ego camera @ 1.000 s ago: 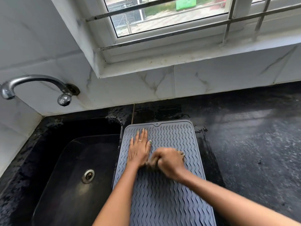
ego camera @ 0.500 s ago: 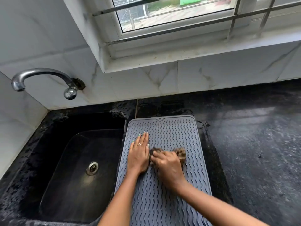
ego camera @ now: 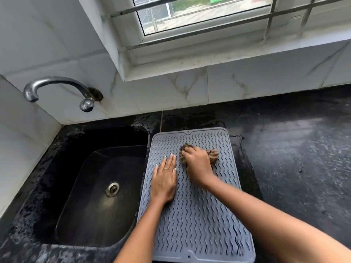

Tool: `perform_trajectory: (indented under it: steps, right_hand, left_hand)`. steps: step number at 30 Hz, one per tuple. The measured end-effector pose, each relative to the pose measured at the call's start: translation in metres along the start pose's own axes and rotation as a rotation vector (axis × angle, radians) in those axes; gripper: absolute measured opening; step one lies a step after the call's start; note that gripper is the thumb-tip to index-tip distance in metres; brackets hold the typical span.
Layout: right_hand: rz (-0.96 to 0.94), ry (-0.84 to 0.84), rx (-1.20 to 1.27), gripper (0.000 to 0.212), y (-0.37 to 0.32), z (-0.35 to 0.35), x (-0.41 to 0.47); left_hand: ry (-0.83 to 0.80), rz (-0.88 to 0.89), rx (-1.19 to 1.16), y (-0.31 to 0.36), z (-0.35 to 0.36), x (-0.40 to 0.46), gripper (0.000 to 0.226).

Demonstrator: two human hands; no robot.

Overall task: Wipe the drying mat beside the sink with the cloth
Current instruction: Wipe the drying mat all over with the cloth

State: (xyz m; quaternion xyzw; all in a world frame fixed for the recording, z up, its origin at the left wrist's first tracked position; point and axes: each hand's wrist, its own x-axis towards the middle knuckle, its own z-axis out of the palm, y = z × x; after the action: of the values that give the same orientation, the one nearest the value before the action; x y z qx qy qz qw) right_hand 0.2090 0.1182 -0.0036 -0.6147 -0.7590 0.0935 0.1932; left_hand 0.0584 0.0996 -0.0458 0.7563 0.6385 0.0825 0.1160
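A grey ribbed drying mat (ego camera: 197,221) lies on the black counter just right of the sink (ego camera: 91,196). My left hand (ego camera: 164,179) rests flat on the mat's left side, fingers spread, a ring on one finger. My right hand (ego camera: 198,164) presses a bunched brown cloth (ego camera: 213,155) onto the mat's upper middle; the cloth sticks out to the right of my hand and past my fingertips. Most of the cloth is hidden under my palm.
A chrome tap (ego camera: 57,88) juts from the tiled wall over the black sink, which has a metal drain (ego camera: 112,189). The wet black counter (ego camera: 296,158) stretches to the right. A window sill (ego camera: 218,61) and barred window sit above the tiled backsplash.
My right hand has pushed the cloth away from me, up the mat toward the wall. My left hand stays flat on the mat's left side. The view has shifted.
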Motion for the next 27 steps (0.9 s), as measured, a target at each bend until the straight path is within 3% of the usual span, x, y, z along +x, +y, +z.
perform_trajectory:
  steps: [3, 6, 9, 12, 15, 19, 24, 27]
  right_hand:
    - [-0.096, 0.137, 0.115, 0.026, -0.012, 0.005, -0.059]
    - [-0.121, 0.089, 0.15, 0.018, -0.022, -0.003, -0.091]
    - [-0.057, -0.007, 0.198, 0.017, -0.02, -0.017, -0.082]
    - [0.082, 0.1, 0.386, 0.023, -0.015, -0.024, -0.052]
    - [0.162, 0.118, 0.272, 0.031, -0.009, -0.017, -0.02]
    - [0.079, 0.025, -0.02, 0.037, -0.005, -0.001, -0.012]
    - [0.046, 0.154, 0.029, 0.017, -0.021, 0.006, -0.062]
    - [0.023, 0.127, 0.075, 0.011, -0.033, 0.004, -0.1]
  left_hand:
    - [0.005, 0.005, 0.014, -0.001, 0.001, 0.001, 0.05]
    - [0.005, 0.006, 0.025, 0.0, 0.001, 0.002, 0.05]
    - [-0.01, 0.0, 0.033, 0.001, 0.0, 0.001, 0.051]
    - [-0.03, 0.001, 0.035, 0.001, 0.001, -0.001, 0.052]
    - [-0.019, -0.002, 0.01, 0.002, 0.003, -0.009, 0.053]
    - [0.013, -0.005, -0.002, 0.002, 0.005, -0.011, 0.053]
    - [0.021, 0.008, -0.009, 0.001, 0.006, -0.009, 0.052]
    - [0.033, 0.016, -0.019, 0.001, 0.005, -0.009, 0.053]
